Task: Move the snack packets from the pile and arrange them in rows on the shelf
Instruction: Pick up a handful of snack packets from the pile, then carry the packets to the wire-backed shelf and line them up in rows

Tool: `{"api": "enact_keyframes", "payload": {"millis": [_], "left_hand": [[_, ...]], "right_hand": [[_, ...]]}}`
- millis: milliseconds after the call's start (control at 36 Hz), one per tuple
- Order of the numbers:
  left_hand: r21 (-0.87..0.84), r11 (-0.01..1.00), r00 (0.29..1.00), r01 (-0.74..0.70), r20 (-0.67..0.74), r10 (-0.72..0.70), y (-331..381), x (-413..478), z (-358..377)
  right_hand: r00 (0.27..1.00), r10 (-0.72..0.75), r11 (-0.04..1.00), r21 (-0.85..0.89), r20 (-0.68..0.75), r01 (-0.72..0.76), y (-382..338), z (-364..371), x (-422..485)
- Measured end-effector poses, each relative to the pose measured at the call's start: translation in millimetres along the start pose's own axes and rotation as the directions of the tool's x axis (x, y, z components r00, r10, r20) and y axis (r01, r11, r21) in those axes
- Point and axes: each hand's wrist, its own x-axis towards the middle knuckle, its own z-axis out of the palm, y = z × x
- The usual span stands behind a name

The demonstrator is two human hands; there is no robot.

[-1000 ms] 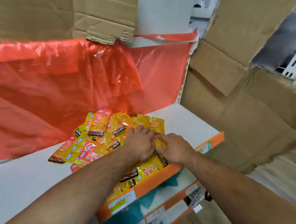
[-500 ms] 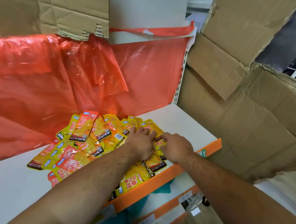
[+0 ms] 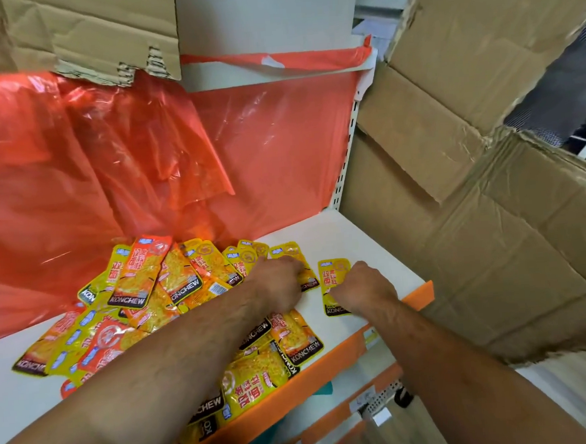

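Currently on the white shelf (image 3: 337,233):

Item 1, pile of snack packets (image 3: 145,299). Yellow and orange, marked KONCHEW, overlapping loosely across the left and middle of the shelf, some reaching its front lip.

Item 2, lone packet (image 3: 332,274). Yellow, flat, lengthwise front to back, just right of the pile and apart from it, near the orange shelf edge (image 3: 423,294).

Item 3, left hand (image 3: 278,288). Palm down at the pile's right border; fingers close together, tips on the edge packet (image 3: 288,251). Whether they grip it cannot be told.

Item 4, right hand (image 3: 362,288). Knuckles up, fingers curled down onto the lone packet's right side, holding it against the shelf.

Surroundings: red plastic sheet (image 3: 75,166) draped behind the pile; cardboard (image 3: 492,244) standing to the right.
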Motion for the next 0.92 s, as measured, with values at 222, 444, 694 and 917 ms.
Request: {"api": "enact_keyframes", "payload": {"millis": [222, 444, 694, 917], "left_hand": [[-0.161, 0.986, 0.985, 0.031, -0.164, -0.058, 8, 4, 0], [-0.061, 0.972, 0.97, 0.226, -0.083, -0.23, 20, 11, -8], [-0.435, 0.835, 0.923, 0.337, -0.022, -0.384, 26, 15, -17], [-0.755, 0.559, 0.86, 0.342, 0.011, -0.51, 17, -1, -37]], "right_hand": [[1.0, 0.009, 0.999, 0.049, 0.023, -0.01, 1, 0, 11], [0.999, 0.045, 0.99, 0.136, 0.008, -0.046, 2, 3, 12], [0.995, 0.078, 0.891, 0.453, -0.06, -0.043, 11, 7, 16], [0.998, -0.013, 0.734, 0.677, -0.067, 0.056, 7, -13, 2]]}}
